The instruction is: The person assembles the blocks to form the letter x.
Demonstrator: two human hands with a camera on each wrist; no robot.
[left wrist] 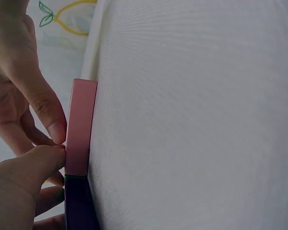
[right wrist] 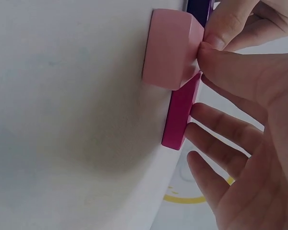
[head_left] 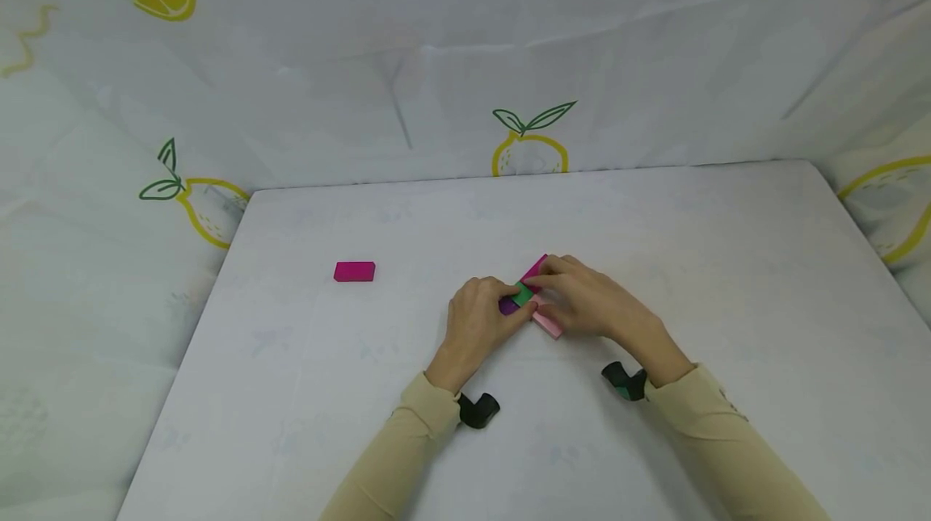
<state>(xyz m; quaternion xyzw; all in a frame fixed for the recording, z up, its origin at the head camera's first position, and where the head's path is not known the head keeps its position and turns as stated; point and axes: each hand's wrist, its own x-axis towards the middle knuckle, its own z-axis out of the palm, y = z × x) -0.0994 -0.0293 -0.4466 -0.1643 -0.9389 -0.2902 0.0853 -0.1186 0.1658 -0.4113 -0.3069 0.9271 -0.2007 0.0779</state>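
Observation:
A small green block (head_left: pixel 522 295) lies at the middle of a cluster, where blocks meet at angles. My left hand (head_left: pixel 476 315) pinches around it from the left, index fingertip at its edge and thumb beside the pink block (head_left: pixel 548 325). From the other side my right hand (head_left: pixel 592 299) reaches in, thumb and index also at the green block. Both thumb tips meet by the pink block's upper edge in the right wrist view. Other right fingers extend along a magenta block (right wrist: pixel 178 115). The purple block (head_left: pixel 507 306) is partly hidden under my left hand.
Another magenta block (head_left: pixel 354 272) lies apart on the left of the white table (head_left: pixel 291 392). A white cloth (head_left: pixel 327 101) with lemon drawings hangs behind the table's far edge. Black wrist devices (head_left: pixel 478 410) sit below both hands.

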